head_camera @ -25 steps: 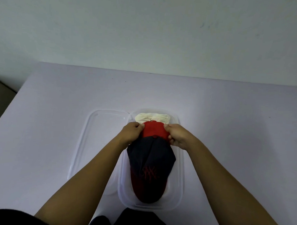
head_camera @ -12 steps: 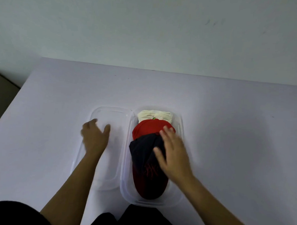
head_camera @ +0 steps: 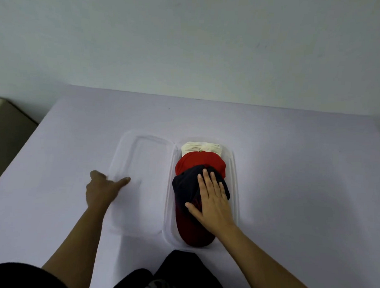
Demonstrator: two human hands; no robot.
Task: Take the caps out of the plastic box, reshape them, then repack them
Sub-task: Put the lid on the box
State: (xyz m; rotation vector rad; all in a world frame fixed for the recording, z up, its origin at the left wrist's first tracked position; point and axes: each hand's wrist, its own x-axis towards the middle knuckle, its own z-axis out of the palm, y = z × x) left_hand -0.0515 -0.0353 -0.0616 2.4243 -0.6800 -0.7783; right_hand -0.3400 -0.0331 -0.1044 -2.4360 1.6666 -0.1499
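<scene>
— Starting from the left, what is the left hand (head_camera: 101,188) doing?

— It sits at the left edge of the clear lid (head_camera: 145,155), which lies flat on the pale table (head_camera: 291,169). The thumb reaches out over the lid. The fingers are blurred, so I cannot tell whether they grip the rim or merely touch it.

— And right of the lid?

— The plastic box (head_camera: 235,184) is just beside it, long side to long side. Three caps lie in it in an overlapping row. A cream cap (head_camera: 200,147) is at the far end, and a red cap (head_camera: 194,165) laps over it. A dark cap (head_camera: 185,186) is on top, nearest the person, with its deep red brim at the near end of the box.

— The right hand (head_camera: 213,200)?

— It lies flat on the dark cap, palm down, with the fingers straight and close together and the thumb spread to the left. It presses on the crown and grips nothing.

— Further right?

— The table runs on to its edge, with a plain wall behind.
</scene>
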